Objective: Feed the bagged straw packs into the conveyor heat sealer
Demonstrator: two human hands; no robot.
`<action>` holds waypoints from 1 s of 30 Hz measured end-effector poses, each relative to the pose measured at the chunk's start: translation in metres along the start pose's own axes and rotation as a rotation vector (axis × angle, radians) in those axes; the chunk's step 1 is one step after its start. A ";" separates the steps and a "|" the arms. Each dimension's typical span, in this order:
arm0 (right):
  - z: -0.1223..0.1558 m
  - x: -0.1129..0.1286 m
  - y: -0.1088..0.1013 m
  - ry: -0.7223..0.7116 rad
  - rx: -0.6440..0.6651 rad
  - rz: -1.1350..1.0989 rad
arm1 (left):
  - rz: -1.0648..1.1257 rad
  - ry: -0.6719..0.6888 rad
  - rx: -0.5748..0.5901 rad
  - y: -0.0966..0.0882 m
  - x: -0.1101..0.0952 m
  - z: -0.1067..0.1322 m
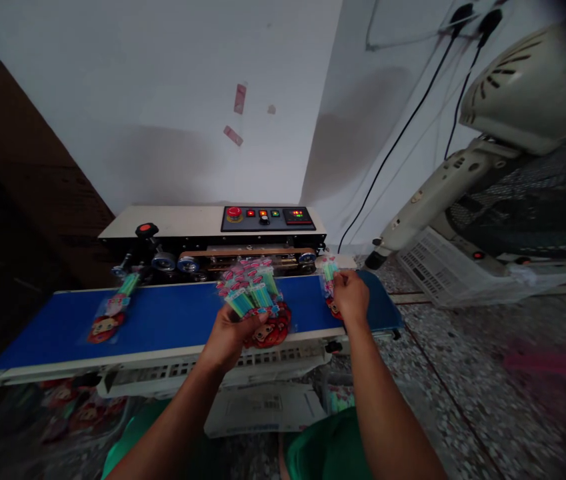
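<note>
My left hand (230, 337) grips a fanned bunch of clear plastic packets (257, 297) over the middle of a blue conveyor belt (173, 317). Pale green sticks, pink printed pieces and a red-haired cartoon cutout show in them. At the belt's right end, my right hand (353, 297) pinches one similar packet (329, 270), its top towards the sealing machine (177, 223). Another packet (113, 310) lies on the left part of the belt, its upper end close to the machine's rollers. The fingertips of my right hand are partly hidden.
A control panel (267, 219) with a red button and lit display tops the machine. Under the belt are a white plastic basket (163, 380), a white box (265, 410) and more packets (85, 410). A beige machine (517, 87) and white crate (437, 267) stand right.
</note>
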State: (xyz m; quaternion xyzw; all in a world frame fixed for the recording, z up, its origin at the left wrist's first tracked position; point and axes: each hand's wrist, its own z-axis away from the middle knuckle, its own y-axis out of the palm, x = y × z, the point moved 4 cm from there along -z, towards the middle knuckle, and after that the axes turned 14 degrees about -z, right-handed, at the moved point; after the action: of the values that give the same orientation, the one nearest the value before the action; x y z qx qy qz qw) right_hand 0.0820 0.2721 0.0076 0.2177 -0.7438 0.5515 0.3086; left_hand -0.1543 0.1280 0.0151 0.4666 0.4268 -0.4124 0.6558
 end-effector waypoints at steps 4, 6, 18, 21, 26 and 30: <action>0.004 0.023 0.018 -0.052 0.097 0.060 | -0.041 0.004 0.023 0.001 0.001 0.001; 0.010 0.039 0.021 -0.134 0.100 0.044 | -0.042 0.014 0.019 0.000 0.001 0.001; 0.074 0.104 0.023 -0.279 0.420 -0.970 | 0.012 0.082 0.042 0.003 0.001 -0.002; 0.074 0.102 0.020 -0.301 0.291 -1.013 | 0.028 0.068 0.030 0.003 0.001 -0.002; 0.068 0.095 0.008 -0.291 0.095 -0.933 | 0.039 0.048 0.013 0.003 0.003 -0.002; 0.062 0.088 0.003 -0.260 0.069 -0.835 | 0.008 0.024 0.003 0.004 0.003 -0.001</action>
State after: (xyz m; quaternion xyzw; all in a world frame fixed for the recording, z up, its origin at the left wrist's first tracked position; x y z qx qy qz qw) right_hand 0.0031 0.2157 0.0545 0.5776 -0.6059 0.3718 0.4014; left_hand -0.1502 0.1297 0.0129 0.4740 0.4322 -0.4048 0.6516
